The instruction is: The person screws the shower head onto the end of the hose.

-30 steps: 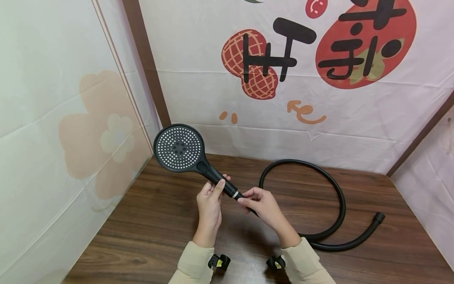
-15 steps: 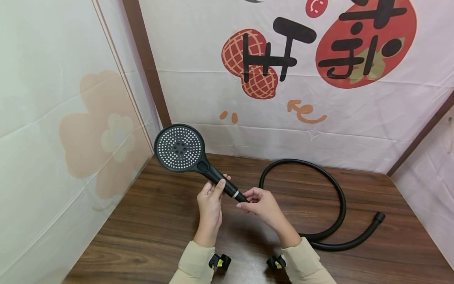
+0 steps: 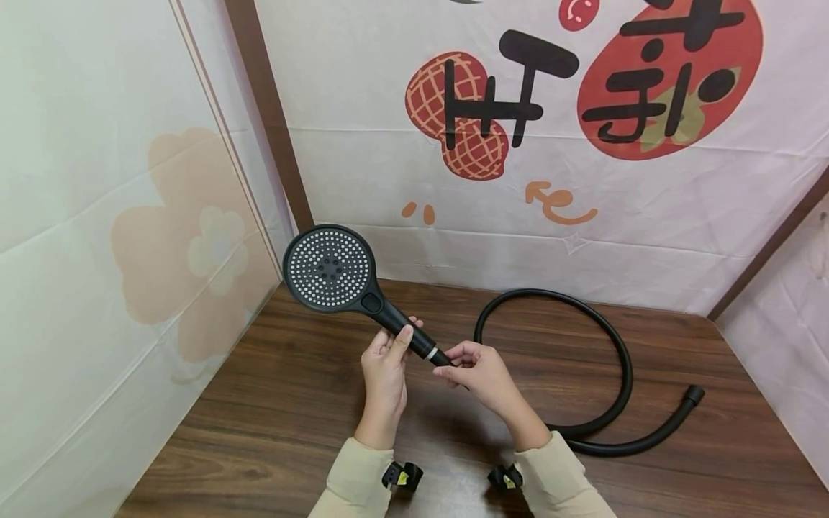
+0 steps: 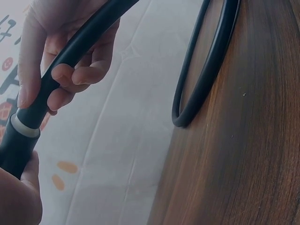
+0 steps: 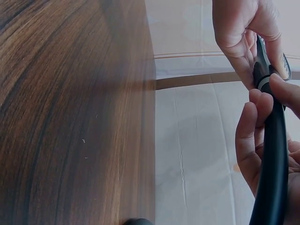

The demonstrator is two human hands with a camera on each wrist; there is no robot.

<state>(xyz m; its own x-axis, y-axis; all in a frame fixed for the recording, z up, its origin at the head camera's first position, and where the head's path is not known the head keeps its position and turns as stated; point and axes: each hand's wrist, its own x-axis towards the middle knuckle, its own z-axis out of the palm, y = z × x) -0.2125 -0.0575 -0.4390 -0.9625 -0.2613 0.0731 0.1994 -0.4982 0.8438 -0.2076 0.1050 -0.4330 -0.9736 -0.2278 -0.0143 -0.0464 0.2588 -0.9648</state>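
Note:
A black shower head (image 3: pixel 329 267) with a round, white-dotted face is held up above the table, tilted toward the upper left. My left hand (image 3: pixel 385 370) grips its handle, thumb along the front. At the handle's lower end, by a pale ring (image 4: pixel 25 125), my right hand (image 3: pixel 482 378) pinches the end of a black shower hose (image 5: pixel 275 159) between thumb and fingers. The hose end meets the handle there; whether it is threaded on cannot be told. Past the right hand the hose (image 3: pixel 624 367) loops over the table, its other end fitting (image 3: pixel 694 394) lying at the right.
The dark wood table (image 3: pixel 259 432) reaches back to a printed white cloth wall (image 3: pixel 363 180). Another cloth wall (image 3: pixel 78 302) with a pale flower print stands at the left. Black wrist cameras are strapped at both cuffs.
The right thumb and fingers have shifted slightly on the hose end, showing more of it below the ring. The left hand and shower head stay almost in place.

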